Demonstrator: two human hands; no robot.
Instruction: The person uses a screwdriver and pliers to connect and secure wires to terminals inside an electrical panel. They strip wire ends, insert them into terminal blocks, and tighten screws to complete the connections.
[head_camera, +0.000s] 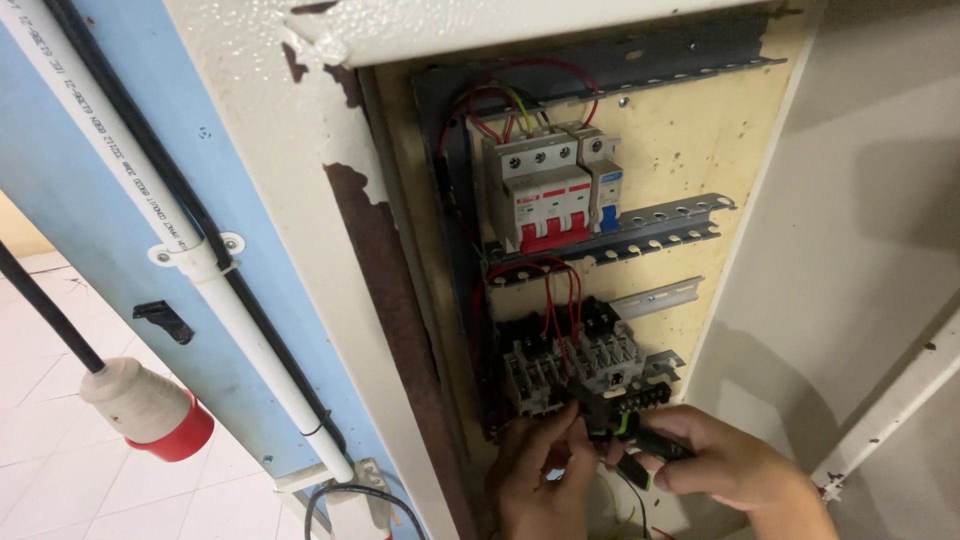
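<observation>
Inside the open cream-painted metal electrical cabinet (300, 120), both hands work at the lowest device on the backplate. The right hand (725, 470) comes in from the lower right with its grip closed around a black-and-green-handled hand tool (640, 450). The tool's long axis runs from lower right to upper left, so its working end points up and leftward into the underside of the grey-and-black contactor block with screw terminals (570, 365). Whether the tip is seated on a terminal cannot be told, since the fingers and the block's lower edge hide it.

The left hand (535, 480) rises from below, just left of the tool, with fingertips pressed together near the block's bottom edge, seemingly pinching a thin wire or the tool's tip; what lies between them is too small to make out. The two hands almost touch, and the left is the nearer to the terminals, while the right sits further out along the handle.

The contactor lies directly above and slightly left of both grips, with thin red wires (560, 300) running up from it towards the white-and-red triple circuit breaker (540, 195) on the perforated grey mounting rail (660, 225). A red-and-cream industrial plug (150, 410) hangs on a black cable at the far left, well apart from the work.
</observation>
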